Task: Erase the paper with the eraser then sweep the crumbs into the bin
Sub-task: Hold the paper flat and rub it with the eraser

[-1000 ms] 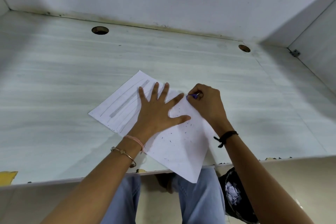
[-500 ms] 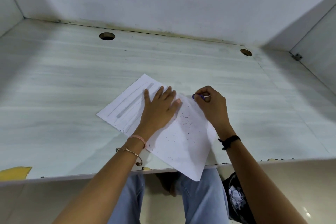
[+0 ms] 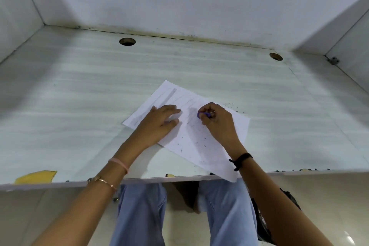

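Note:
A white sheet of paper (image 3: pixel 199 146) with grey pencil bands lies at an angle on the pale desk (image 3: pixel 79 106), its near corner hanging over the front edge. My left hand (image 3: pixel 159 122) presses flat on the paper's left half, fingers together. My right hand (image 3: pixel 217 122) pinches a small purple eraser (image 3: pixel 200 114) against the paper's middle. Dark eraser crumbs (image 3: pixel 191 144) are scattered over the lower part of the sheet, and more lie on the desk past its far right edge (image 3: pixel 231 106). No bin shows in this view.
Two round cable holes (image 3: pixel 127 41) (image 3: pixel 276 56) sit near the desk's back wall. Side panels close the desk on both sides. A yellow scrap (image 3: pixel 36 176) lies at the front left edge. A dark patterned bag (image 3: pixel 265 223) is on the floor by my right leg.
My left hand drew its spread fingers together and slid left on the sheet. My right hand moved the eraser left and nearer over the paper. The camera tilted, shifting the view.

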Tool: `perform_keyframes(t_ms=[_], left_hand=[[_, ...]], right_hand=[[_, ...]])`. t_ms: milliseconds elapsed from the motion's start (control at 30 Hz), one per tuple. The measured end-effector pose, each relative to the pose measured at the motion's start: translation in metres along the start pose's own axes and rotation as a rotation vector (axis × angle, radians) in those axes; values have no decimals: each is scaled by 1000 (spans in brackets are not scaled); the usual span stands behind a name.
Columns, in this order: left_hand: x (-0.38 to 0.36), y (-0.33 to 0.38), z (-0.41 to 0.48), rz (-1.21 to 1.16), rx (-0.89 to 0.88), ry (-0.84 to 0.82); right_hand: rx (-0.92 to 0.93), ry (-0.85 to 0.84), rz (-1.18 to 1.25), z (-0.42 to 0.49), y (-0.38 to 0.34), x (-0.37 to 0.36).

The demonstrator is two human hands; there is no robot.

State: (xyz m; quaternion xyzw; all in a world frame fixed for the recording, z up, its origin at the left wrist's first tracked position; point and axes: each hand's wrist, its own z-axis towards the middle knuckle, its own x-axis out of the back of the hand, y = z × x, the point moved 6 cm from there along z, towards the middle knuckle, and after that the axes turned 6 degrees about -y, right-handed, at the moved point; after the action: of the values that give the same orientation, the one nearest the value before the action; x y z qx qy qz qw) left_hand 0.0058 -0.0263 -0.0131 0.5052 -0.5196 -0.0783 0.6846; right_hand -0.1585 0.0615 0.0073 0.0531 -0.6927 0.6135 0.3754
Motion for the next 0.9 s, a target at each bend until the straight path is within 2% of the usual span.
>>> perform_keyframes(t_ms=[200,367,467,600,700,800,900], left_hand=[[-14,-14,-12,369,-29,-238],[-16,-11,-12,543,-90,-234],[-16,-9,-14,668,-38,-156],[-25,-9,-24,628,50,-147],[-28,-10,-24,626,41,-128],[-29,-11,-21,688,12,-102],[-29,-13,-21,653,21,-102]], right_hand=[[26,-158,107,-17,-15,-19],[234,-209,-30,-30,-28,-27],[253,-231,-88,-32,-31,-25],[234,-222,-28,-34,-30,-25],[227,-223,-33,-38,-33,-32],[247,-302,-69,-44,-42,-41],[262,-252,-136,-34,-42,-28]])
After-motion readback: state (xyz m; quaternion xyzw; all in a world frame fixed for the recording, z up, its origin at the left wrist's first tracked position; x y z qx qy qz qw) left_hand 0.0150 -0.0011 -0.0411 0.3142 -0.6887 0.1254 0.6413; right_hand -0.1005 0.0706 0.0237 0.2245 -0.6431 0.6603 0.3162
